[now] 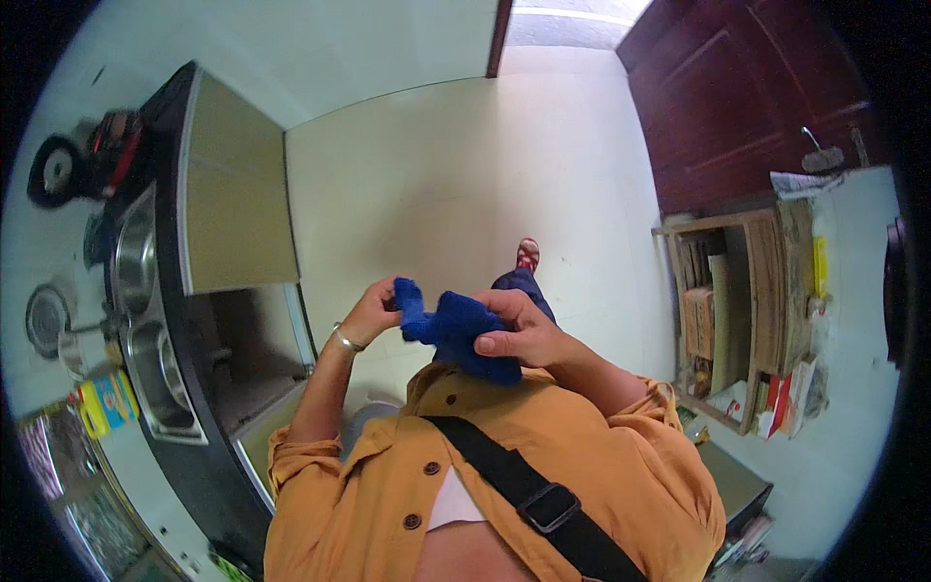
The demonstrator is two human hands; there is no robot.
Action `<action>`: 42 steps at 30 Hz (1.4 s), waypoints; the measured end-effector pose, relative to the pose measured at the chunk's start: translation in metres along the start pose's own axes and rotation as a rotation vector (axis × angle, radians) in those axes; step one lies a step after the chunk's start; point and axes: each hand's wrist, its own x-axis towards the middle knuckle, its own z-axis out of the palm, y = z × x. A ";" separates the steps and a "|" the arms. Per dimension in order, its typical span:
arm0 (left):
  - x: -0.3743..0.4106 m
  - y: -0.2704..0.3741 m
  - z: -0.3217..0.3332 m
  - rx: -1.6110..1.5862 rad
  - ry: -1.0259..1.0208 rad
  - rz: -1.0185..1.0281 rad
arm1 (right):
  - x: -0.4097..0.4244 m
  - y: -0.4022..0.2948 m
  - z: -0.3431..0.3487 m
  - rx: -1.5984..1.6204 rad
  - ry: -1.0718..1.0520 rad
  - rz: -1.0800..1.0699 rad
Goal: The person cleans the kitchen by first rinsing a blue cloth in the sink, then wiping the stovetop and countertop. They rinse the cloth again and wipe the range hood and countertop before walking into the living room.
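Observation:
A blue cloth (465,335) is stretched between my two hands in front of my chest. My left hand (371,313), with a bracelet at the wrist, pinches its narrow end between thumb and fingers. The wider, bunched part lies in my right hand (520,331), the thumb on top and the fingers partly hidden behind it. Whether the cloth is a towel or some other piece of fabric cannot be told.
A dark counter with a double steel sink (134,254) runs along the left, a yellow jug (108,404) beside it. Below is an open cabinet (247,356). At the right stand a wooden shelf unit (764,291) and a dark red door (727,94). Pale floor (407,167) lies ahead.

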 end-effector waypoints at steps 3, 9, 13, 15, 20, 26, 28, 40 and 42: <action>0.045 0.018 -0.004 0.084 0.040 -0.022 | 0.012 -0.031 -0.032 0.059 0.039 -0.058; 0.165 0.087 0.023 0.379 0.225 0.075 | 0.044 -0.105 -0.134 -0.020 -0.075 -0.274; 0.274 0.073 0.027 0.139 0.457 0.193 | 0.066 -0.175 -0.191 -0.580 -0.145 -0.453; 0.324 0.103 0.052 0.166 0.399 0.236 | 0.078 -0.194 -0.217 -0.698 -0.172 -0.634; 0.419 0.177 0.096 0.247 0.186 0.255 | 0.082 -0.244 -0.282 -0.890 -0.264 -0.435; 0.541 0.242 0.124 0.380 0.011 0.391 | 0.119 -0.323 -0.386 -0.926 0.022 -0.905; 0.588 0.255 0.137 0.414 -0.052 0.467 | 0.129 -0.360 -0.427 0.034 -0.002 -0.505; 0.867 0.352 0.121 0.401 -0.009 0.598 | 0.286 -0.518 -0.652 -0.028 1.053 -0.916; 0.905 0.364 0.126 0.336 0.053 0.560 | 0.298 -0.541 -0.686 -0.340 1.148 -0.912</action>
